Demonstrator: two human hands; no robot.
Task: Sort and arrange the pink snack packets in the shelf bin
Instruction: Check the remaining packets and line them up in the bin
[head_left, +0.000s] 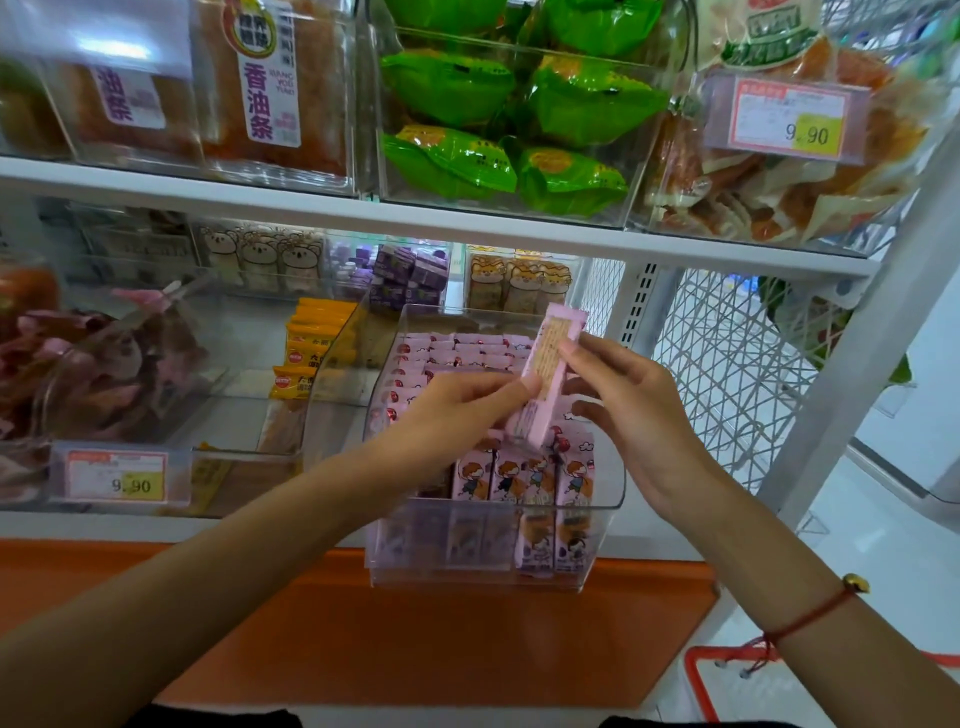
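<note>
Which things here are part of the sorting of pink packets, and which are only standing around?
Part of the job:
- pink packet held by left hand and right hand
- clear bin with rows of pink packets

Not part:
- green packets
- yellow packets
- price tag
- red basket

Green packets (511, 119) above, yellow packets (311, 348) beside, price tags (787, 118)

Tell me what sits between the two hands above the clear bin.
In the head view, one pink snack packet stands tilted between the left hand and right hand, pinched by both, above the packed rows in the clear bin.
</note>
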